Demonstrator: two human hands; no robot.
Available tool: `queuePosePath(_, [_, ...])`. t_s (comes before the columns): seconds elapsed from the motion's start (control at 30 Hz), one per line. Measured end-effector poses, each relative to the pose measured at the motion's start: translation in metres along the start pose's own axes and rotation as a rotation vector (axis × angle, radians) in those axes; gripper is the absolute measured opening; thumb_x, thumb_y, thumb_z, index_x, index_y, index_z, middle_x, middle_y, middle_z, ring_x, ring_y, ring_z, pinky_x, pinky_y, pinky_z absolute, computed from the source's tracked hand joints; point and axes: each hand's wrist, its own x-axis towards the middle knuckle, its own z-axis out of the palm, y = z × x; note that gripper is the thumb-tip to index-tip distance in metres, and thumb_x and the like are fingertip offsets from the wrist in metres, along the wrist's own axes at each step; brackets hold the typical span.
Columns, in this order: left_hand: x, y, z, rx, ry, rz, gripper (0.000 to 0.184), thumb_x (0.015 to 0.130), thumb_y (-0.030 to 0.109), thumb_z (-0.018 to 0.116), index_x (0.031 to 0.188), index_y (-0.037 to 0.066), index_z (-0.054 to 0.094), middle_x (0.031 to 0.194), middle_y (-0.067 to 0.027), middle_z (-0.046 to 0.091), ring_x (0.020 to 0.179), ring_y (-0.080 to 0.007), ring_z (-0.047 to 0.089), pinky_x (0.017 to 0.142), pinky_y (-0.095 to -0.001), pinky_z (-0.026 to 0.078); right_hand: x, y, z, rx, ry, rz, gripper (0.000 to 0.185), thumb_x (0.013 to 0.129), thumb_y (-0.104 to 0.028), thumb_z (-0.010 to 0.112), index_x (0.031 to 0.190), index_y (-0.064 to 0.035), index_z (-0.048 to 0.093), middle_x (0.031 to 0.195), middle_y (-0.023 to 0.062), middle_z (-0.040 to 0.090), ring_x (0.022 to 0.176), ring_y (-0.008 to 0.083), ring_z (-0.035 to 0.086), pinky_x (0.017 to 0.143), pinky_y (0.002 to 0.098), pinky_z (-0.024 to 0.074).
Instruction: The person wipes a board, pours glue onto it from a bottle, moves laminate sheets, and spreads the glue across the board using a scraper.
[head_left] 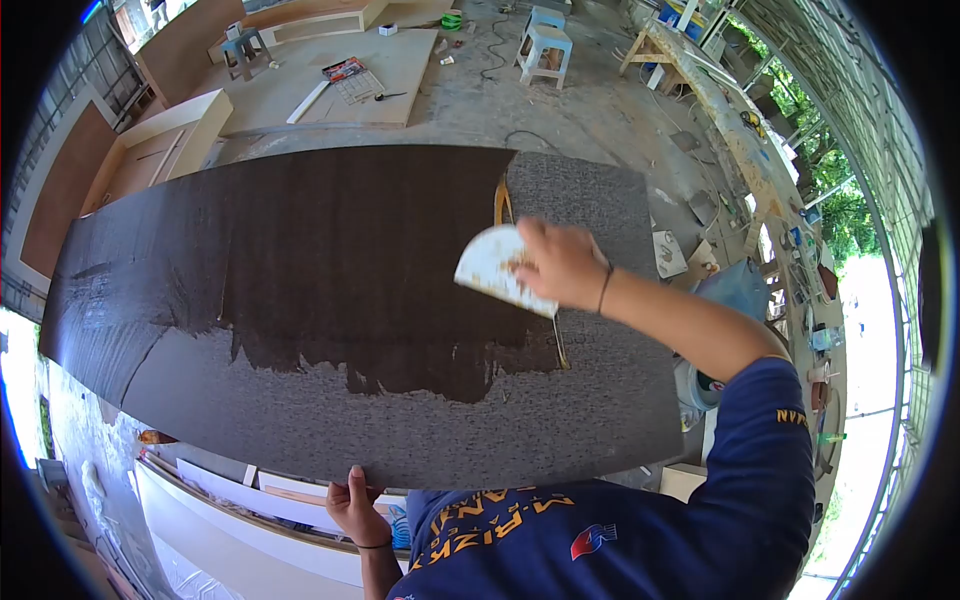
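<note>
A large dark panel [430, 430] lies across the view, its upper middle coated smooth dark brown and its lower and right parts a speckled grey. My right hand [568, 265] grips a white rounded spreader [500, 262] smeared with yellowish residue, held over the panel right of the middle. Yellowish glue strands [503, 200] show above the spreader and below it at the coating's right edge. My left hand [357, 508] holds the panel's near edge, with the thumb on top and the other fingers partly hidden beneath.
Blue and white stools [546, 50] stand on the floor beyond the panel. A flat board [400, 75] with tools lies at the upper left. A long cluttered workbench [725, 110] runs down the right. White boards [210, 500] lie below the panel at the lower left.
</note>
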Motion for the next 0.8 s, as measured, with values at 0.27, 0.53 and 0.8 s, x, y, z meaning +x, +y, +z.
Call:
queuePosePath(0.27, [-0.003, -0.001, 0.011, -0.012, 0.079, 0.03, 0.021, 0.085, 0.018, 0.065, 0.072, 0.008, 0.052, 0.061, 0.0031, 0.05, 0.05, -0.0029, 0.045, 0.046, -0.0184, 0.046, 0.11, 0.111, 0.014, -0.193, 0.11, 0.121, 0.043, 0.072, -0.021, 0.064, 0.103, -0.0022, 0.041, 0.092, 0.0197, 0.06, 0.08, 0.0375, 0.062, 0.068, 0.0486, 0.0489])
queuePosePath(0.53, [-0.003, -0.003, 0.009, -0.027, 0.064, 0.035, 0.02, 0.086, 0.018, 0.064, 0.071, 0.01, 0.052, 0.059, 0.0042, 0.048, 0.049, -0.0017, 0.042, 0.045, -0.0172, 0.042, 0.145, 0.153, -0.044, -0.125, 0.319, 0.27, 0.047, 0.071, -0.028, 0.069, 0.101, -0.0009, 0.044, 0.086, 0.0198, 0.063, 0.084, 0.0354, 0.062, 0.071, 0.0445, 0.0487])
queuePosePath(0.8, [-0.005, -0.001, 0.011, -0.013, 0.053, 0.082, 0.02, 0.088, 0.02, 0.061, 0.074, 0.01, 0.052, 0.063, 0.0042, 0.049, 0.054, -0.0033, 0.046, 0.048, -0.0191, 0.044, -0.01, 0.089, -0.03, 0.449, -0.278, 0.168, 0.059, 0.067, -0.031, 0.078, 0.106, 0.0026, 0.049, 0.097, 0.0194, 0.063, 0.095, 0.0295, 0.061, 0.084, 0.0369, 0.0464])
